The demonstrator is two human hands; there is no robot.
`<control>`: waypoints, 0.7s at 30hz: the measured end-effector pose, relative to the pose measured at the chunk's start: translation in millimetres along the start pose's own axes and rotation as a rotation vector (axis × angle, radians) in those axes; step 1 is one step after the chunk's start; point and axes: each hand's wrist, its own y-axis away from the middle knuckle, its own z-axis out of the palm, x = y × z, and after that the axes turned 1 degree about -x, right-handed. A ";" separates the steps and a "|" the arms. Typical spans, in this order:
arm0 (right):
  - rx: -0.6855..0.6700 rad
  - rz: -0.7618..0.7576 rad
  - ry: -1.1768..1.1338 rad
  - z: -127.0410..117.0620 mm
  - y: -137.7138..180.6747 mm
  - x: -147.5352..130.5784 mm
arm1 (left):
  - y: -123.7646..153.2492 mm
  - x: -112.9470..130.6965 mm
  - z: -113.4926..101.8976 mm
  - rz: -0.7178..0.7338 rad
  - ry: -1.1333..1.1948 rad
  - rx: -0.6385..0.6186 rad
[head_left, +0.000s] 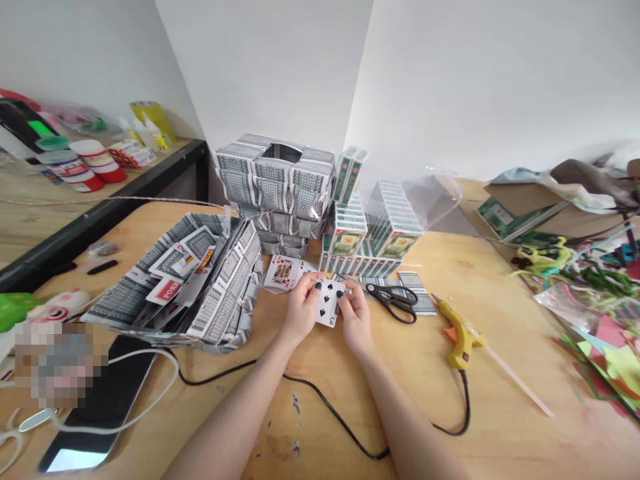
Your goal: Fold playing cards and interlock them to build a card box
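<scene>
Between my two hands is a playing card [327, 308], a three of spades, face up. My left hand [301, 308] pinches its left edge with thumb and fingers. On the opposite edge my right hand [356, 313] grips it the same way. Several loose cards [281, 272], a king of hearts on top, lie just beyond my left hand. Black-handled scissors [395, 301] rest right of my right hand, partly over cards lying face down [424, 293]. A yellow glue gun [463, 337] with a clear glue stick in its back lies farther right.
Left stands a basket of folded cards [225, 293] with loose cards inside. Behind are a woven card box [280, 177] and stacked card packs [350, 230]. A black cord [325, 397] crosses the table. A phone [100, 407] lies front left, paper scraps [607, 360] at right.
</scene>
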 end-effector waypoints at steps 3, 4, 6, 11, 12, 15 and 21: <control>-0.014 0.007 -0.007 0.2 0.5 -0.6 | -0.7 0.9 1.3 0.001 0.015 0.015; -0.016 0.012 -0.011 0.4 0.7 -1.0 | -0.9 1.1 1.6 0.000 0.022 0.018; -0.011 0.020 -0.007 0.8 1.0 -1.8 | -1.2 1.7 2.1 -0.006 0.039 0.026; 0.008 0.006 0.021 1.1 0.9 -2.2 | -1.3 3.2 2.6 -0.057 0.066 0.027; 0.007 0.003 0.019 1.1 0.8 -2.0 | -1.2 3.3 2.6 -0.062 0.069 0.028; 0.004 0.002 0.019 0.9 0.6 -1.0 | -0.9 2.7 2.7 -0.063 0.076 0.031; 0.044 -0.048 0.107 -0.4 0.2 1.7 | -0.2 2.7 3.2 -0.048 0.059 0.024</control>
